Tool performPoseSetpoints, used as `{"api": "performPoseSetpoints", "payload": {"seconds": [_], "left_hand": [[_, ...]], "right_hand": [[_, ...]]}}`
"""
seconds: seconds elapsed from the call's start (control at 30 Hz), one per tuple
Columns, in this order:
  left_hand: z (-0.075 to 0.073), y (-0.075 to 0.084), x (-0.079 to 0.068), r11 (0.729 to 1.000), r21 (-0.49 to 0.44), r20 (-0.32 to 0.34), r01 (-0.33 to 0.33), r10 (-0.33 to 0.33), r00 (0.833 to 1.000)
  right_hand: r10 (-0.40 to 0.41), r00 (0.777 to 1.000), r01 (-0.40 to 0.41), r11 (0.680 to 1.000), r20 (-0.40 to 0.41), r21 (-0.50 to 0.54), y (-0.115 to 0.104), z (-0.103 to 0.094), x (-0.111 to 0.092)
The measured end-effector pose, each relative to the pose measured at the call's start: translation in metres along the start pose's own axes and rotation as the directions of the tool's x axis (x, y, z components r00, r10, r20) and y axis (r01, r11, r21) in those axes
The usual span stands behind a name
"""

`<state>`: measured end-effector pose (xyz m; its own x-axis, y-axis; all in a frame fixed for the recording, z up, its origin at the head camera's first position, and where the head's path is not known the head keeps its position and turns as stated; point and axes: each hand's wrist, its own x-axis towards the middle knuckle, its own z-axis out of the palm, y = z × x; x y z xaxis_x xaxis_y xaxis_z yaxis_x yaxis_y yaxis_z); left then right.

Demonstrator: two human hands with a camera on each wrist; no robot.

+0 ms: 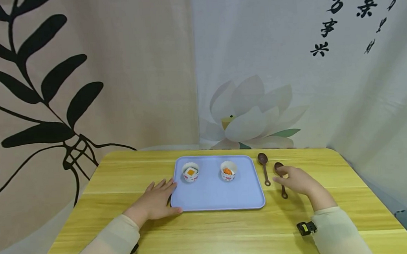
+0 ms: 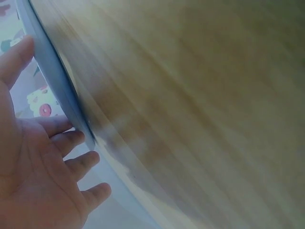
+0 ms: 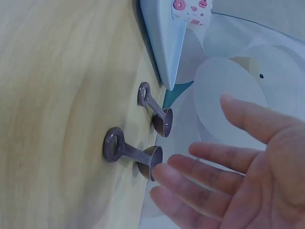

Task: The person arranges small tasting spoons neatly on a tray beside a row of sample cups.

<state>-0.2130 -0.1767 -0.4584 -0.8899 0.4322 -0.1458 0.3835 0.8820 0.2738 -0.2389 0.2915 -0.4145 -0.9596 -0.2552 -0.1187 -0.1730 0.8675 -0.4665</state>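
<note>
Your left hand [image 1: 156, 202], fingers spread, touches the tray [image 1: 215, 197]. One spoon [image 1: 284, 192] partly under your right hand [image 1: 298, 180], relaxed, empty.

The tray [image 1: 215, 197] looks smooth plastic, the spoons [image 1: 262, 158] glossy, perhaps plastic, the backdrop [image 1: 146, 68] cloth.

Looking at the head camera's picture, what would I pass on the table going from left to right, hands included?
Left hand → patterned cup with a white-and-orange piece → second cup with an orange piece → brown spoon → right hand, which overlaps another spoon, so that one's place is unclear.
</note>
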Motion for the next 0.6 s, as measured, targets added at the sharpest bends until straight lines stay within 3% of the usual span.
{"api": "performPoseSetpoints", "payload": {"seconds": [0.23,0.4,0.6], "left_hand": [[0.0,0.0,0.0,1.0,-0.003,-0.001,0.0,0.0,1.0],[0.0,0.001,0.0,1.0,-0.003,0.002,0.002,-0.002,1.0],[0.0,0.0,0.0,1.0,0.001,0.0,0.0,0.0,1.0]], "right_hand": [[0.069,0.998,-0.069,0.996,0.017,0.058,0.012,0.0,0.004],[0.14,0.989,-0.147,0.975,0.05,0.169,0.018,0.001,0.004],[0.193,0.978,-0.205,0.955,0.077,0.215,0.024,0.003,0.004]]}}
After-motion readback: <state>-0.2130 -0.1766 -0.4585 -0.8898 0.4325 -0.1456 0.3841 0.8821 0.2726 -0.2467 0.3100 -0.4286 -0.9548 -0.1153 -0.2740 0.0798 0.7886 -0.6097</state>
